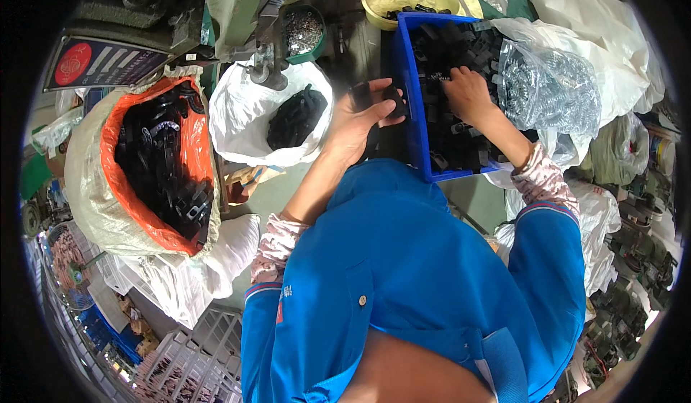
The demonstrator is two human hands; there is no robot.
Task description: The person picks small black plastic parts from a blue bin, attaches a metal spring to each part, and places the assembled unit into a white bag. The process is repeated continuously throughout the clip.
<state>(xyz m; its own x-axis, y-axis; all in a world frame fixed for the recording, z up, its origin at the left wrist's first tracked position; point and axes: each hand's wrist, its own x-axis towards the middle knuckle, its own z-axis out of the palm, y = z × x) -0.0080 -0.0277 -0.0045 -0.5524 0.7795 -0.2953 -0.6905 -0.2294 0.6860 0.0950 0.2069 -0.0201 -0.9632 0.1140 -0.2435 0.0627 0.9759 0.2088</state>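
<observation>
My left hand (354, 123) is closed round small black parts (393, 103), whose exact kind I cannot make out, just left of a blue plastic bin (412, 126). My right hand (468, 97) reaches into that bin, its fingers bent down among a heap of black pieces (450, 43). Those fingertips are partly lost against the dark pieces, so what they pinch does not show. Left of my left hand stands a white bag (229, 118) with black curved parts (296, 117) inside.
A large woven sack with an orange lining (109, 133) holds black parts at the left. A clear bag of metal springs (551, 90) lies against the bin's right side. Behind are a yellow tub (374, 1) and a green bowl of small metal pieces (304, 32). Machinery (237, 7) stands at the far left.
</observation>
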